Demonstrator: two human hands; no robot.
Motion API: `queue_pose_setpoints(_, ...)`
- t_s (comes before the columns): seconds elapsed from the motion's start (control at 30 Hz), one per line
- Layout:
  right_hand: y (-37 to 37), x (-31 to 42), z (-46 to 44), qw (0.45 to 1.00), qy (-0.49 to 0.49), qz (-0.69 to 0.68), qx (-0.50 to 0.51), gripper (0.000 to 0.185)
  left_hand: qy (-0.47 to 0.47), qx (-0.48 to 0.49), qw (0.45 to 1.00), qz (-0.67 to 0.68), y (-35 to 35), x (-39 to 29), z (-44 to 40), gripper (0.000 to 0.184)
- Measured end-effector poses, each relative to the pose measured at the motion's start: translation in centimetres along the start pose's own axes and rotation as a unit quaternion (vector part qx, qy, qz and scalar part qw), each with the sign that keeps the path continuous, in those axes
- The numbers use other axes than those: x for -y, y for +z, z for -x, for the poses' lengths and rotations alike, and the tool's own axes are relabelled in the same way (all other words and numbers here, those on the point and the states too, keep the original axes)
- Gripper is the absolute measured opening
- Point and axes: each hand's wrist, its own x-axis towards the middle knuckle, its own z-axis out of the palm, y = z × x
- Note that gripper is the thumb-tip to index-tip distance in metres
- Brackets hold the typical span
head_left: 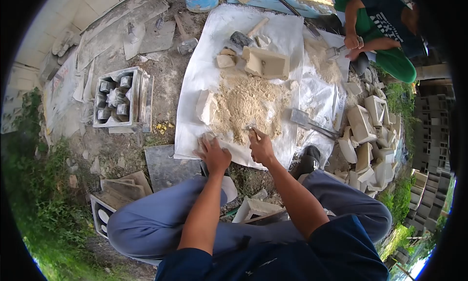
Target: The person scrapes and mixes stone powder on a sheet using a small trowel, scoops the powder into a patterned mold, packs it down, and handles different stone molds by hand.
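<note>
"Sitting leftmost, on bare ground: square grey box point(114, 124). Left hand point(214, 156) next?"

"Grip spread, blurred, over the near edge of the white sheet point(202, 76). Pale block point(206, 107) just beyond it."

"And the crumbly heap point(251, 100)?"

"Mid-sheet, right of the block, ahead of both hands; its near edge reaches the right hand point(262, 147)."

"That grip?"

"Curled, pinching a small object point(251, 129), mostly hidden. Farther right: flat-bladed tool point(304, 119), then broken blocks point(363, 156), piled."
</note>
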Motion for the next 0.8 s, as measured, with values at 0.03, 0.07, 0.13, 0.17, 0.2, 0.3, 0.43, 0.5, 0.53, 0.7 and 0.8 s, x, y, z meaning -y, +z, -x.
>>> queue_pose_setpoints(0.03, -0.1, 0.9, -1.1, 0.999, 0.018, -0.049, 0.011, 0.048, -0.002, 0.003, 1.000, 0.007, 0.2, 0.1, 0.0, 0.060)
queue_pose_setpoints(0.07, -0.2, 1.9, -1.7, 0.999, 0.017, -0.042, 0.003, 0.048, -0.004, 0.007, 1.000, 0.015, 0.3, 0.1, 0.1, 0.060)
queue_pose_setpoints(0.13, -1.5, 3.4, -2.2, 0.988, -0.008, 0.154, -0.005, 0.045, -0.005, 0.014, 1.000, 0.015, 0.0, 0.0, 0.1, 0.061)
queue_pose_setpoints(0.17, -2.2, 2.6, -2.2, 0.988, -0.009, 0.156, -0.007, 0.045, -0.009, 0.021, 1.000, 0.016, 0.0, -0.1, 0.0, 0.061)
queue_pose_setpoints(0.2, -3.0, 0.8, -2.1, 0.935, -0.140, 0.314, -0.080, 0.047, -0.010, 0.020, 1.000, 0.020, 0.0, -0.1, -0.1, 0.061)
queue_pose_setpoints(0.3, -5.9, -0.6, -0.1, 0.839, -0.245, 0.464, -0.144, 0.053, -0.013, 0.022, 0.999, 0.020, 0.2, -0.1, 0.1, 0.062)
queue_pose_setpoints(0.43, -9.3, -1.6, -0.7, 0.873, -0.235, 0.380, -0.197, 0.063, -0.010, 0.017, 0.999, 0.029, -0.5, -0.3, 0.0, 0.061)
queue_pose_setpoints(0.5, -10.8, -2.6, -3.9, 0.892, -0.227, 0.320, -0.223, 0.055, -0.010, 0.017, 0.999, 0.026, -0.6, -0.3, 0.1, 0.061)
queue_pose_setpoints(0.53, -11.3, -2.8, -5.5, 0.901, -0.214, 0.296, -0.234, 0.053, -0.009, 0.018, 1.000, 0.024, -0.6, -0.3, 0.1, 0.061)
queue_pose_setpoints(0.7, -8.7, 3.7, -6.2, 0.975, 0.012, 0.139, -0.172, 0.049, -0.004, 0.015, 1.000, 0.016, -0.3, -0.2, 0.0, 0.062)
queue_pose_setpoints(0.8, -7.2, -2.0, -10.7, 0.955, -0.128, 0.142, -0.228, 0.050, -0.010, 0.015, 0.999, 0.028, -0.3, -0.4, -0.2, 0.062)
